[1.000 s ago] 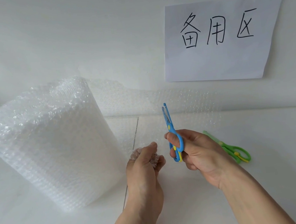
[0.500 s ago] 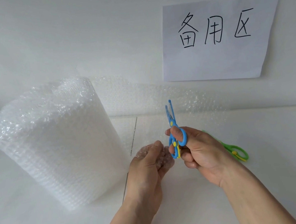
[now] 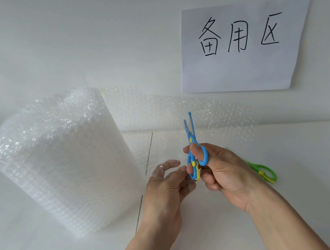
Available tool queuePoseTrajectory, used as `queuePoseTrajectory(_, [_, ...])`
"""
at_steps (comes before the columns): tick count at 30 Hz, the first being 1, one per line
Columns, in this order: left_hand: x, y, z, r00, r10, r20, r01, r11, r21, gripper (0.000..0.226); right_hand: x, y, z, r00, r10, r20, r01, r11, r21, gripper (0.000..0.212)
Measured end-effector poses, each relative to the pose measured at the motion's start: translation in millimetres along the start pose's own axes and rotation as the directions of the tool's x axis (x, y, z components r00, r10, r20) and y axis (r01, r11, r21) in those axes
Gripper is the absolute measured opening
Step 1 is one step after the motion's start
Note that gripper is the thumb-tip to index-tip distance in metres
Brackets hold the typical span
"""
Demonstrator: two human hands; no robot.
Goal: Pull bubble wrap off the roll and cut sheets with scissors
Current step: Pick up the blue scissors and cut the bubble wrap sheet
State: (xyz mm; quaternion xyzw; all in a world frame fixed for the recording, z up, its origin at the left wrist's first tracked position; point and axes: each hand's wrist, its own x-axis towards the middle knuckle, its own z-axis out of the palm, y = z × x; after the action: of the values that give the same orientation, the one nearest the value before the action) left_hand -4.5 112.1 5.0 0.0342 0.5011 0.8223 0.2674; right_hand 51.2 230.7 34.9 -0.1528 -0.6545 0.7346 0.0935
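Blue scissors [image 3: 192,148] in right hand [image 3: 222,171]

We see our right hand [image 3: 227,171] holding the blue scissors [image 3: 194,152] upright, blades slightly parted, while our left hand [image 3: 165,196] pinches a bunched edge of the bubble wrap sheet [image 3: 179,110] trailing from the roll [image 3: 60,166] on the white bench [image 3: 312,168]. Green scissors [image 3: 264,172] lie behind our right hand, below a paper sign [image 3: 242,47].

Your two bare forearms rise from the bottom edge of the frame toward its centre. Your left hand [image 3: 164,190] pinches a clear bubble wrap sheet [image 3: 166,166]. Just right of it, your right hand [image 3: 218,170] grips blue scissors [image 3: 193,148], thumb through one loop, blades pointing up, slightly apart.
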Motion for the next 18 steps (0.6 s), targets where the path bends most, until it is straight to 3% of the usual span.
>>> queuePoseTrajectory(6, [1.4, -0.8, -0.1, 0.999, 0.01, -0.036, -0.01, 1.0, 0.007, 0.013, 0.6, -1.2, -0.5, 1.0, -0.005, -0.025, 0.004, 1.0, -0.017, 0.065])
queuePoseTrajectory(11, [1.2, -0.8, -0.2, 0.998, 0.019, -0.053, -0.02, 1.0, -0.012, 0.012, 0.8, -1.4, -0.6, 0.996, -0.003, -0.084, 0.002, 1.0, -0.013, 0.049])
queuePoseTrajectory(15, [1.0, -1.0, -0.7, 0.998, 0.026, -0.05, -0.026, 1.0, 0.0, 0.013, 2.6, -3.4, -0.1, 0.996, 0.002, -0.093, 0.0, 1.0, 0.018, 0.061])
queuePoseTrajectory(18, [1.1, -0.9, -0.5, 0.998, 0.028, -0.048, -0.028, 1.0, 0.003, 0.013, 2.8, -4.7, 0.5, 0.995, -0.01, -0.099, 0.013, 1.0, 0.029, 0.054])
